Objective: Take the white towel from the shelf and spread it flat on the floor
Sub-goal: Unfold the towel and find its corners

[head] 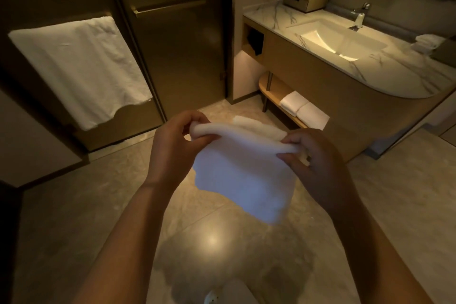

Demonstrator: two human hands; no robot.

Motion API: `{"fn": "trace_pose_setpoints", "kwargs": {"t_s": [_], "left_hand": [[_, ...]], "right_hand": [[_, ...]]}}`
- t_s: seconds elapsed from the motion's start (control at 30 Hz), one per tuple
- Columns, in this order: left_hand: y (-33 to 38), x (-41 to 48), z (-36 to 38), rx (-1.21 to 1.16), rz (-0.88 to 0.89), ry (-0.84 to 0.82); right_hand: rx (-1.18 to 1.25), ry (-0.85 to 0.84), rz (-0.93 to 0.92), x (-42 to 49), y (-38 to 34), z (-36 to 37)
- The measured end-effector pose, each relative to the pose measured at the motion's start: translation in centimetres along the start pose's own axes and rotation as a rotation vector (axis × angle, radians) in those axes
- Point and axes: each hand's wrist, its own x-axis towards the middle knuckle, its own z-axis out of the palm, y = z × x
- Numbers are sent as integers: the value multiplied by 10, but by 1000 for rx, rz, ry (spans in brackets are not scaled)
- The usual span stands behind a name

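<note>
Behind the white towel [243, 175], two folded towels [303, 109] on the low shelf [275, 88].

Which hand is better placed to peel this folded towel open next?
Likely the right hand: its fingers sit spread along the top edge of the white towel, ready to part layers; the left hand grips the bunched corner as anchor.

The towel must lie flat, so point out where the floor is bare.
The floor is bare at the left, in front of the glass doors, and at the right, in front of the vanity. Under the held towel it also looks bare. Tightest: near the vanity's low shelf and its folded towels.
</note>
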Motion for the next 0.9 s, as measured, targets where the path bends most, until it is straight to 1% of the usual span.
{"fn": "trace_pose_setpoints", "kwargs": {"t_s": [0.13,0.33,0.5,0.7,0.9], "left_hand": [[7,-3,1,-6,-2,0],[22,-5,6,-33,-18,-9],[38,-6,11,-82,-9,-21],[56,-8,12,-39,114,-31],[62,-12,7,35,149,-54]], "right_hand": [[-36,-14,60,-4,4,1],[48,19,152,-12,5,-7],[55,-14,193,-17,12,-9],[51,-57,172,-21,13,2],[140,-56,124,-13,-11,24]]}}
